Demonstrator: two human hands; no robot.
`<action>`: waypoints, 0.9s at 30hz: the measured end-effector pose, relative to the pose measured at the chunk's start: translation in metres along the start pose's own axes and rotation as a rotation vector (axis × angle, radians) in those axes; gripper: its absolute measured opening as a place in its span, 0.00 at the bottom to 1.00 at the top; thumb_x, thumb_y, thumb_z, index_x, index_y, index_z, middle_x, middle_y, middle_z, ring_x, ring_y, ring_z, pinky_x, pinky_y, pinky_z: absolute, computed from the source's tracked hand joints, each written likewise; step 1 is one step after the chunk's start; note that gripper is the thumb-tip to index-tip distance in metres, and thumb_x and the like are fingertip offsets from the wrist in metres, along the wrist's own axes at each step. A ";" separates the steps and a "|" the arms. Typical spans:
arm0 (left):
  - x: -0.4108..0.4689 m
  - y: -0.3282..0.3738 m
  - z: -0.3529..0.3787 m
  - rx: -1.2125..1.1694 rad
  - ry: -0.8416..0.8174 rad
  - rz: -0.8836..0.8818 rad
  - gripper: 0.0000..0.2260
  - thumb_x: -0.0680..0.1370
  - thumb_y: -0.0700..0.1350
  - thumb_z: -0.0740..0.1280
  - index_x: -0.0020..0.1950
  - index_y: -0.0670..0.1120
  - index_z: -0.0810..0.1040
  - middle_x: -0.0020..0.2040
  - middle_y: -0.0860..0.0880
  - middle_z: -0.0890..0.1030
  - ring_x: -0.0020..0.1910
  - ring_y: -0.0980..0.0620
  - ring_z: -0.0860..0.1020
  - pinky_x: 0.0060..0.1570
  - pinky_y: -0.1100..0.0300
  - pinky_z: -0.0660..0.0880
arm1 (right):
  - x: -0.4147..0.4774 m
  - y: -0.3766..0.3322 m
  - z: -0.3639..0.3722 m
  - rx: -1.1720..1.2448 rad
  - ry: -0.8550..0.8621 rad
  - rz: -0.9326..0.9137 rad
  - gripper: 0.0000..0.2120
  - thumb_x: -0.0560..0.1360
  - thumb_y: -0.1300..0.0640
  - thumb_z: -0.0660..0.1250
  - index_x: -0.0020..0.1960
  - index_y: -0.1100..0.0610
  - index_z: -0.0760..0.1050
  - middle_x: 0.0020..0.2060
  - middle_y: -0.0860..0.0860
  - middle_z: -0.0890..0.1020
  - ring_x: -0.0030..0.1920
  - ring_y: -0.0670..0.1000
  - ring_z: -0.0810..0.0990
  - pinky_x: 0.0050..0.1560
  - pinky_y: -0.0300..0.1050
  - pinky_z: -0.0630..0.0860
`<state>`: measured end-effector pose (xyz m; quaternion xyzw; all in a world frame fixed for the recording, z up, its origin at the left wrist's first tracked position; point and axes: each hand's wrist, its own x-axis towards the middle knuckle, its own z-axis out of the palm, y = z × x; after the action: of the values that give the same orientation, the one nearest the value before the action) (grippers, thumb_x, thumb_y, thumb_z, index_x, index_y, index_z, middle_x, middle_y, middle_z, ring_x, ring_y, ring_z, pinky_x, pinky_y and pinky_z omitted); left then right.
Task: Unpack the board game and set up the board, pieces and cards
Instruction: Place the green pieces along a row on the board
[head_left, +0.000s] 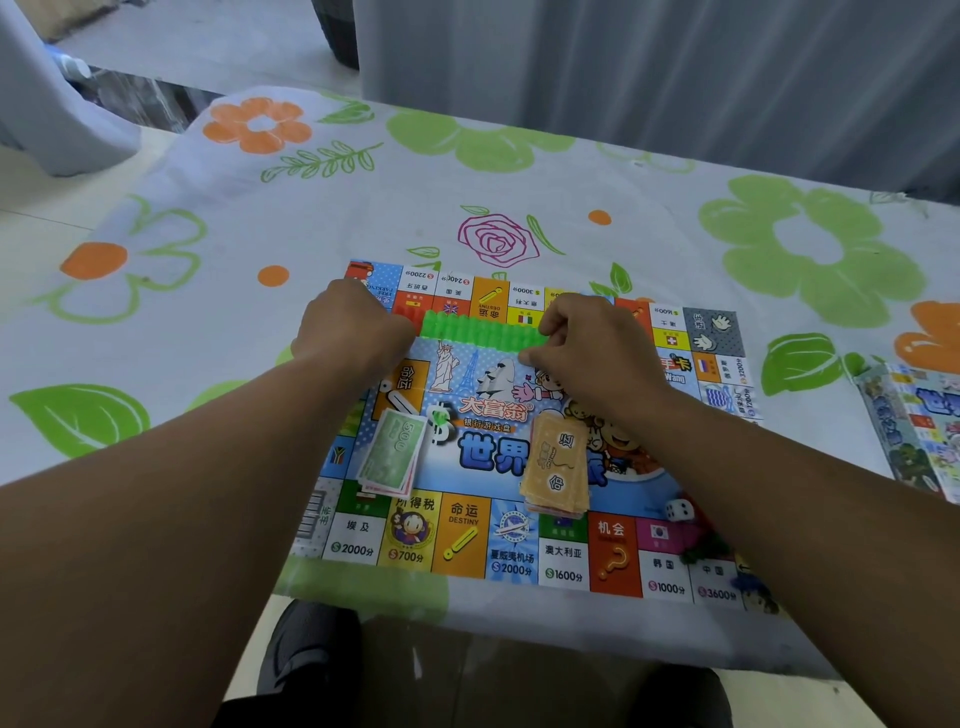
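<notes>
Holding item: row of green plastic pieces, spanning the gap between both hands over the far part of the game board. Left hand is curled round its left end, right hand pinches its right end. Board lies flat on the flower-cloth bench. Green banknote stack: beside the left forearm. Tan card stack: just below the right hand. White die: by the right forearm. Game box: well right of the right hand.
</notes>
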<state>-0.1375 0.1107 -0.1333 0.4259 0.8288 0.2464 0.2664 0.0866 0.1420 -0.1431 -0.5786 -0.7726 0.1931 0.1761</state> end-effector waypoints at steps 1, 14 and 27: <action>0.000 0.000 0.000 -0.002 0.000 -0.002 0.05 0.73 0.42 0.71 0.48 0.45 0.79 0.41 0.49 0.80 0.40 0.48 0.80 0.47 0.49 0.82 | 0.000 -0.001 0.000 -0.008 0.000 -0.001 0.17 0.70 0.46 0.78 0.49 0.56 0.77 0.41 0.49 0.80 0.43 0.55 0.79 0.47 0.54 0.79; 0.000 0.000 0.000 0.004 0.000 0.005 0.05 0.73 0.41 0.71 0.48 0.44 0.80 0.40 0.49 0.80 0.37 0.52 0.77 0.43 0.53 0.80 | 0.000 -0.005 0.002 -0.112 0.000 0.010 0.19 0.71 0.41 0.76 0.47 0.54 0.73 0.40 0.48 0.76 0.41 0.54 0.76 0.42 0.50 0.76; 0.000 0.000 0.000 0.005 0.003 0.014 0.05 0.74 0.41 0.71 0.49 0.44 0.80 0.38 0.51 0.78 0.36 0.53 0.76 0.40 0.56 0.77 | -0.001 -0.008 0.000 -0.116 -0.007 0.026 0.19 0.72 0.41 0.75 0.46 0.54 0.72 0.38 0.47 0.75 0.40 0.53 0.76 0.40 0.46 0.72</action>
<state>-0.1376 0.1106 -0.1332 0.4321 0.8267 0.2469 0.2625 0.0803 0.1388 -0.1388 -0.5973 -0.7755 0.1523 0.1370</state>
